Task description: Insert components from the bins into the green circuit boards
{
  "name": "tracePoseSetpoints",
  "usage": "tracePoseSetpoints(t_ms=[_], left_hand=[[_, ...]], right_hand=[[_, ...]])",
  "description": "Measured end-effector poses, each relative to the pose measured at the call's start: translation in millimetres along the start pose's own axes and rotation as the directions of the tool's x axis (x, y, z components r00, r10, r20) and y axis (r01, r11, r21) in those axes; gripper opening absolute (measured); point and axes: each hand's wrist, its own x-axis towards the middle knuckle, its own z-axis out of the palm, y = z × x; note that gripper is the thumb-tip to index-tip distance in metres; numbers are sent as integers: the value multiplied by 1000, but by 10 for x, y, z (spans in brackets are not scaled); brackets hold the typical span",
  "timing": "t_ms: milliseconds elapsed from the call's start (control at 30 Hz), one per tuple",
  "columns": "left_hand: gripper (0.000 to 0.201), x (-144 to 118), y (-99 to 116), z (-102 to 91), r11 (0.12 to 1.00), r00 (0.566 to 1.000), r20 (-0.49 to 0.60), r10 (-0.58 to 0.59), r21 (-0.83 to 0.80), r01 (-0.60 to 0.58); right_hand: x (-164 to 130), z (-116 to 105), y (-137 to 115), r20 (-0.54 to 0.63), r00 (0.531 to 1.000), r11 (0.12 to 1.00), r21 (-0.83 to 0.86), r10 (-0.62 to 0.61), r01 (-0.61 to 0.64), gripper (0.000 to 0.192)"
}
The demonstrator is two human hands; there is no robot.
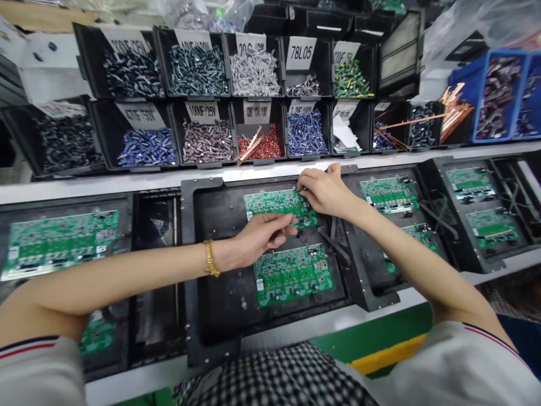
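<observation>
The readable writing sits on the white cards of the black parts bins along the far edge of the counter: one card (301,52) says "78L05", another (203,111) "100UF/25V", a third (257,111) looks like "688 104/100"; the rest are too blurred to read. The bins hold loose components: blue ones (146,146), red ones (264,145), green ones (353,79).

Just in front of the bins, a black carrier tray (220,225) lies in the middle of the counter with two green circuit boards in it. The upper circuit board (270,203) lies toward the tray's far edge, the lower circuit board (291,273) toward its near edge. The right hand (323,189) rests on the upper board's right end, fingers curled and pinched down on it; whether they hold a small part, I cannot tell. The left hand (257,237), with a gold bracelet (210,258) at the wrist, hovers between the two boards, fingers bunched together with the tips at the upper board's near edge; anything pinched in them is hidden.

More trays with green boards lie to the left (59,242) and right (391,194).
</observation>
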Motion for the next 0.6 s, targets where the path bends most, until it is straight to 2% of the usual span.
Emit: tracePoseSetpoints(t_ms=[233, 367, 500, 600], left_hand=[[16, 137, 129, -53, 995, 996, 0, 93, -30, -93], [15, 199, 124, -69, 996, 996, 1, 92, -19, -92], [26, 223, 112, -75, 996, 996, 21, 82, -22, -82], [27, 221, 115, -70, 994, 994, 16, 109, -8, -109]], right_hand=[[-17, 4, -19, 1, 998, 987, -145, -68, 68, 22], [-21, 45, 6, -21, 996, 985, -148, -91, 87, 24], [-63, 44, 33, -64, 998, 1000, -20, -24, 23, 22], [-132, -45, -67, -124, 989, 970, 237, 85, -54, 20]])
